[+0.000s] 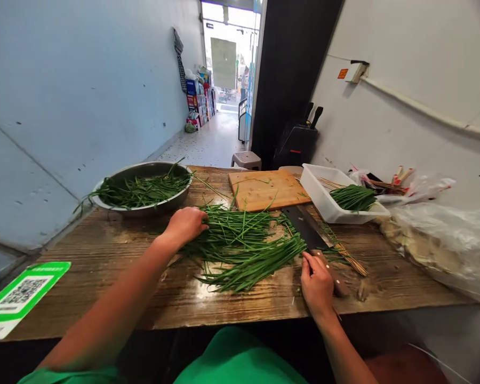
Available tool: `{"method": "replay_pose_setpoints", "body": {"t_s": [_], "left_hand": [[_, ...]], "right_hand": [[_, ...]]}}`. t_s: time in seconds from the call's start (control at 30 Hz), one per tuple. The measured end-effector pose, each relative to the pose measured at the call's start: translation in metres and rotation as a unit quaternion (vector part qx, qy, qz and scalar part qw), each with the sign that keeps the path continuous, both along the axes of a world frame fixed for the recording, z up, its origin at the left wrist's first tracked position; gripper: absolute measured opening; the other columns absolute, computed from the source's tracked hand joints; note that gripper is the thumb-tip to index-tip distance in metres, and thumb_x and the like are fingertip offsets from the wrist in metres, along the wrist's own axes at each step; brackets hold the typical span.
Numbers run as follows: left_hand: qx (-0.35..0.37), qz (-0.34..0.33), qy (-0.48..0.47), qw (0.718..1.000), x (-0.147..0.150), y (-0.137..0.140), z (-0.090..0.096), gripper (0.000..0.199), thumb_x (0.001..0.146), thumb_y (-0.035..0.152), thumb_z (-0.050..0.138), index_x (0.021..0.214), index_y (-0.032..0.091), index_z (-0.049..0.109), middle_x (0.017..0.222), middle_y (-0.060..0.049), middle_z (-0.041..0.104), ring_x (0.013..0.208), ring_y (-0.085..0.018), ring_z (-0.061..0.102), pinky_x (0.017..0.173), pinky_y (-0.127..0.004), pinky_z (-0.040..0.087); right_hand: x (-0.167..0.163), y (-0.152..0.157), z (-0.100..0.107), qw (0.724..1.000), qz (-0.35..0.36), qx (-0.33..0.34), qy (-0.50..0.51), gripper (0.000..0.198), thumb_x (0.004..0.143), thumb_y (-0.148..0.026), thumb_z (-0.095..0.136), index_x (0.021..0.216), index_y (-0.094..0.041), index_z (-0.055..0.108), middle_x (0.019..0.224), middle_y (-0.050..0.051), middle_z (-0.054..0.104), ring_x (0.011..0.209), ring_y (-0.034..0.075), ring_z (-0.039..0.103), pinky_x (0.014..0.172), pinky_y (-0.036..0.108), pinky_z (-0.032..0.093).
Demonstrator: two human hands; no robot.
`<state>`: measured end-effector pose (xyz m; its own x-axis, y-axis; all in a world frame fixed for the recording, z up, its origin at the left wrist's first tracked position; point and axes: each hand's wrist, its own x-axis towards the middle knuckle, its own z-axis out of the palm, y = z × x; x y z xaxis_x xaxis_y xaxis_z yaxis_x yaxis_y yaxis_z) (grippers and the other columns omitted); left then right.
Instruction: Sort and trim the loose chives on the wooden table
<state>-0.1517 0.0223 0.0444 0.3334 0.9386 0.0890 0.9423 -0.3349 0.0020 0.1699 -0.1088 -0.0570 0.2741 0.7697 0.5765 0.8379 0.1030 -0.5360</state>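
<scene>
A loose heap of long green garlic chives (240, 226) lies on the wooden table (116, 277). In front of it is a straighter bunch of chives (260, 261), its ends lined up at the right. My left hand (187, 226) is closed on chives at the heap's left end. My right hand (318, 282) is curled shut by the bunch's lined-up ends; what its fingers pinch, if anything, I cannot make out. Beside that hand a cleaver (302, 226) lies flat, its brown wooden handle partly behind the hand. Thin wooden skewers (354, 258) lie right of the blade.
A metal basin (162, 204) full of chives stands at the back left, a cutting board (264, 192) at the back middle. The white plastic tub (324, 205) holds skewers and bundled chives (352, 197). Plastic bags (432, 240) fill the right side. A QR-code sign (26, 290) is front left.
</scene>
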Motion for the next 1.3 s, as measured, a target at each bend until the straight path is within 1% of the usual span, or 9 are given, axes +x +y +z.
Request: {"method": "replay_pose_setpoints", "body": {"t_s": [0.2, 0.33, 0.43, 0.5, 0.63, 0.73, 0.83, 1.03, 1.3], "left_hand": [[-0.018, -0.174, -0.054, 0.983, 0.027, -0.001, 0.009, 0.026, 0.082, 0.036, 0.045, 0.088, 0.024, 0.067, 0.089, -0.006, 0.063, 0.089, -0.019, 0.053, 0.084, -0.033, 0.031], [-0.041, -0.202, -0.023, 0.978, 0.040, 0.010, -0.001, 0.020, 0.077, 0.033, 0.052, 0.073, 0.022, 0.067, 0.080, -0.006, 0.062, 0.087, -0.020, 0.052, 0.084, -0.034, 0.030], [-0.046, -0.199, -0.032, 0.978, 0.043, 0.015, -0.001, 0.019, 0.077, 0.031, 0.051, 0.073, 0.022, 0.067, 0.079, -0.004, 0.064, 0.085, -0.019, 0.054, 0.083, -0.033, 0.031], [-0.043, -0.183, -0.089, 0.978, 0.053, 0.014, 0.000, 0.021, 0.079, 0.032, 0.049, 0.078, 0.023, 0.068, 0.081, -0.002, 0.066, 0.082, -0.017, 0.057, 0.082, -0.031, 0.034], [-0.039, -0.104, -0.270, 0.956, 0.102, 0.004, -0.008, 0.026, 0.078, 0.033, 0.047, 0.084, 0.019, 0.067, 0.080, -0.001, 0.068, 0.072, -0.014, 0.060, 0.071, -0.024, 0.042], [-0.072, -0.079, -0.335, 0.936, 0.143, 0.000, -0.024, 0.025, 0.076, 0.032, 0.048, 0.081, 0.018, 0.068, 0.076, -0.001, 0.069, 0.069, -0.015, 0.061, 0.066, -0.024, 0.044], [-0.095, -0.055, -0.387, 0.916, 0.166, 0.004, -0.038, 0.027, 0.075, 0.032, 0.048, 0.085, 0.016, 0.069, 0.079, -0.002, 0.070, 0.072, -0.016, 0.062, 0.068, -0.025, 0.046], [-0.134, -0.070, -0.421, 0.894, 0.169, 0.010, -0.046, 0.028, 0.073, 0.033, 0.051, 0.087, 0.016, 0.069, 0.087, -0.002, 0.070, 0.077, -0.016, 0.063, 0.073, -0.026, 0.048], [-0.125, -0.077, -0.423, 0.894, 0.172, 0.011, -0.053, 0.028, 0.072, 0.029, 0.053, 0.090, 0.016, 0.069, 0.091, -0.002, 0.069, 0.079, -0.016, 0.064, 0.077, -0.024, 0.047]], "right_hand": [[0.001, 0.000, -0.003, 1.000, 0.024, 0.001, -0.003, 0.028, 0.087, -0.027, 0.039, 0.098, -0.017, 0.063, 0.088, 0.009, 0.065, 0.081, 0.020, 0.061, 0.074, 0.034, 0.048], [0.001, 0.001, -0.002, 1.000, 0.027, 0.001, 0.007, 0.026, 0.087, -0.027, 0.041, 0.097, -0.018, 0.063, 0.088, 0.008, 0.065, 0.080, 0.020, 0.061, 0.074, 0.034, 0.049], [0.000, 0.000, 0.001, 0.999, 0.032, 0.003, 0.010, 0.025, 0.087, -0.025, 0.040, 0.097, -0.019, 0.063, 0.086, 0.007, 0.065, 0.079, 0.019, 0.061, 0.073, 0.033, 0.049], [-0.002, -0.001, 0.003, 0.999, 0.039, 0.006, 0.007, 0.026, 0.087, -0.023, 0.040, 0.099, -0.019, 0.062, 0.087, 0.007, 0.064, 0.080, 0.018, 0.061, 0.073, 0.032, 0.049], [-0.005, -0.002, 0.008, 0.999, 0.039, 0.006, 0.004, 0.027, 0.087, -0.020, 0.039, 0.100, -0.018, 0.062, 0.087, 0.007, 0.064, 0.081, 0.018, 0.061, 0.072, 0.031, 0.049], [-0.006, 0.000, 0.009, 1.000, 0.030, 0.002, 0.002, 0.028, 0.087, -0.019, 0.037, 0.100, -0.018, 0.062, 0.087, 0.007, 0.064, 0.080, 0.017, 0.061, 0.071, 0.030, 0.050], [-0.007, 0.001, 0.010, 1.000, 0.019, -0.015, 0.000, 0.029, 0.087, -0.018, 0.036, 0.101, -0.018, 0.062, 0.086, 0.007, 0.064, 0.079, 0.016, 0.061, 0.070, 0.028, 0.049], [-0.006, 0.003, 0.010, 0.999, -0.003, -0.048, 0.002, 0.029, 0.087, -0.018, 0.037, 0.100, -0.016, 0.063, 0.082, 0.007, 0.063, 0.077, 0.016, 0.060, 0.070, 0.026, 0.048], [-0.004, 0.005, 0.003, 0.999, -0.002, -0.042, 0.001, 0.027, 0.087, -0.017, 0.038, 0.099, -0.016, 0.063, 0.082, 0.006, 0.062, 0.077, 0.015, 0.059, 0.072, 0.025, 0.047]]}}
